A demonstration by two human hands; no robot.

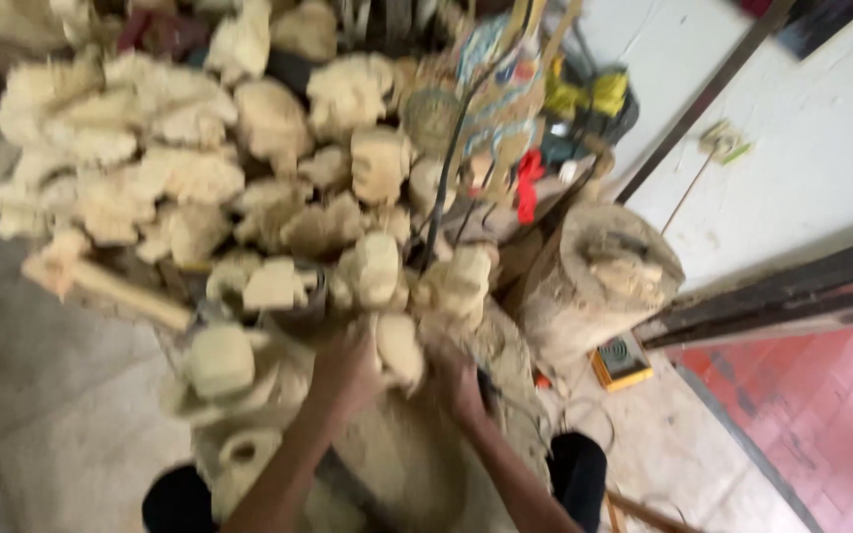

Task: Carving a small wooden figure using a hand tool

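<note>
1. Hands meet low in the middle: the left hand [346, 367] is closed around a pale rounded carved wooden piece [399, 347], held over the worn wooden block [417, 464] between the knees.
2. The right hand [458, 380] touches that piece's right side (blur hides its grip; I cannot tell).
3. A heap of pale unpainted wooden carvings [190, 168] fills the upper left.
4. A round log stump [604, 276] stands to the right, a small yellow box [620, 361] on the floor beside it.

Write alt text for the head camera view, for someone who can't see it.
Blurred view down at a person's left hand and right hand around a pale wood carving. A pile of similar carvings lies beyond, with a log stump to the right.
</note>
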